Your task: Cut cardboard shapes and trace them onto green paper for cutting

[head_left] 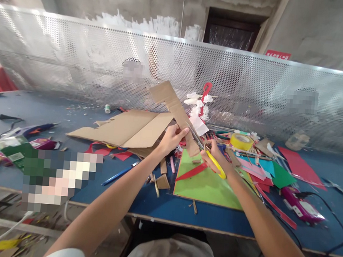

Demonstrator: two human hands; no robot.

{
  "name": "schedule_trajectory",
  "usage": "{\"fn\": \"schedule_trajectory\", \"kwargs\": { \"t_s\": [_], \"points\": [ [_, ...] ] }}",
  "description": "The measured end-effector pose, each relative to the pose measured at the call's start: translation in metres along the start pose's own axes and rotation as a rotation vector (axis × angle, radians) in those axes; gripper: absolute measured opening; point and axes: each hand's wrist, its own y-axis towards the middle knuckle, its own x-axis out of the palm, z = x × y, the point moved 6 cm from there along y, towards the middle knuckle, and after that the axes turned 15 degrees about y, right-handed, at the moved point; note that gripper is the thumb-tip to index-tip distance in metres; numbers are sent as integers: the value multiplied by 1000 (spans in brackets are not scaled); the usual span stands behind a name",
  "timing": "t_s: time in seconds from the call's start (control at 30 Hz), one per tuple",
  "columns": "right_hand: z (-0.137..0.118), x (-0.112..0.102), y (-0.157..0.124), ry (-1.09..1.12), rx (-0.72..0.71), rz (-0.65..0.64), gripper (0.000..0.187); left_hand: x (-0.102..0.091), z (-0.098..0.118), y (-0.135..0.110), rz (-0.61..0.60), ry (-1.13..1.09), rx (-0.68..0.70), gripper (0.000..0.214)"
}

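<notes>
Brn cardbd strip (175, 109) (L-shaped) tilted, yel-handled scissors (198, 141) at lower pt.

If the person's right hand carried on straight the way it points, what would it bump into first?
Probably the cardboard strip, which the scissors in the right hand overlap here; exact depth is unclear.

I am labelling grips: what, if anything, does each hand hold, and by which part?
Left hand: the cardboard strip, by its edge toward the lower end. Right hand: the scissors, by the yellow handle.
</notes>
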Motion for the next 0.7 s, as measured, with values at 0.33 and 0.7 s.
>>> {"fn": "schedule_trajectory", "kwargs": {
  "t_s": [0.33,0.7],
  "points": [
    [-12,5,-10,-5,42,-95,46,4,-8,-1,-43,-7,-19,44],
    [-6,9,-8,33,58,-37,56,-1,-21,3,12,-143,-84,49]
  ]
}}
